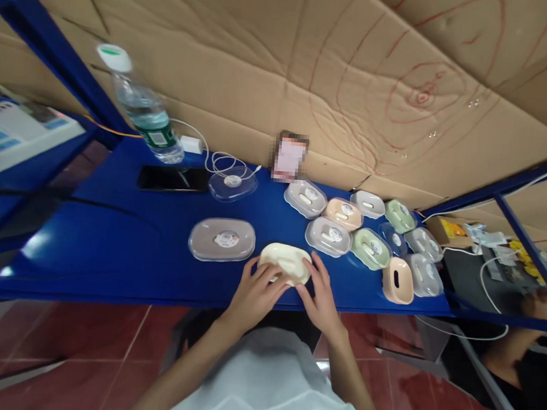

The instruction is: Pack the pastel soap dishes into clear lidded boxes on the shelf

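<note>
A cream oval soap-box shell [285, 259] lies near the front edge of the blue shelf [111, 243]. My left hand [254, 294] grips its near left side with curled fingers. My right hand [321, 292] holds its right end, fingers bent round the rim. To the left of the shell lies a clear oval lid [222, 239] with a round sticker. A second clear lid [232, 186] rests farther back near a white cable.
Several soap boxes in clear, pink and green [369, 233] crowd the right half of the shelf. A water bottle [144, 111] and a black phone [172, 178] stand back left. Cardboard [311, 64] lines the back. Another person's arm [526, 347] shows at lower right.
</note>
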`<action>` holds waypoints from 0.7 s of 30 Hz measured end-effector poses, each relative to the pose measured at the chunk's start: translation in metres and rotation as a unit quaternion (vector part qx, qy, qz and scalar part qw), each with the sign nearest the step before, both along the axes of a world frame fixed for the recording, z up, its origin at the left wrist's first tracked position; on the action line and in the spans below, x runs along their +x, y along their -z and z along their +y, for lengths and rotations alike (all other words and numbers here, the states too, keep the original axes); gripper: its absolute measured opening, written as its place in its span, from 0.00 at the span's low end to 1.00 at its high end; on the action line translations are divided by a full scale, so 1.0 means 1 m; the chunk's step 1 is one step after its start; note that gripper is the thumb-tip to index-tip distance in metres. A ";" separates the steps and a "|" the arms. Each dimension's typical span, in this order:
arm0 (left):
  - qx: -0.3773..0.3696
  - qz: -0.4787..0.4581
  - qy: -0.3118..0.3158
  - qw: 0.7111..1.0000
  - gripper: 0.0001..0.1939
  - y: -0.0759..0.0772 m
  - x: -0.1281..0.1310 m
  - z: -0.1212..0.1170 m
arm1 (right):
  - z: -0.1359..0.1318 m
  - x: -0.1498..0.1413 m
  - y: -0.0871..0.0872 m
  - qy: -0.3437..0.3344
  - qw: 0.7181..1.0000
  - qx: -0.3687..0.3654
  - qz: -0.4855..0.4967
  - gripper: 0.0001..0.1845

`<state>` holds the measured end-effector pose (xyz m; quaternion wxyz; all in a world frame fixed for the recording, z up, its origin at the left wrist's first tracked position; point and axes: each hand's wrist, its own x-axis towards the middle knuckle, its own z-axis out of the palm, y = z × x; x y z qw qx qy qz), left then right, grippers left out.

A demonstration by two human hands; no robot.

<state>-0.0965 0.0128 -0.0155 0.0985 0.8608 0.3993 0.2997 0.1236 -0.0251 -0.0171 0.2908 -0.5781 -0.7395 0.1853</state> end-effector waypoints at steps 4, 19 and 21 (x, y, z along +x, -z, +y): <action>0.007 0.009 0.008 1.000 0.12 0.008 -0.004 0.009 | -0.002 0.020 -0.010 -0.014 0.999 0.026 -0.029 0.29; 0.065 0.034 -0.242 0.968 0.14 0.007 -0.097 0.034 | 0.180 0.204 -0.070 0.071 0.935 -0.029 -0.346 0.25; 0.064 0.023 -0.246 0.967 0.15 0.007 -0.099 0.032 | 0.207 0.218 -0.063 0.065 0.932 -0.054 -0.351 0.26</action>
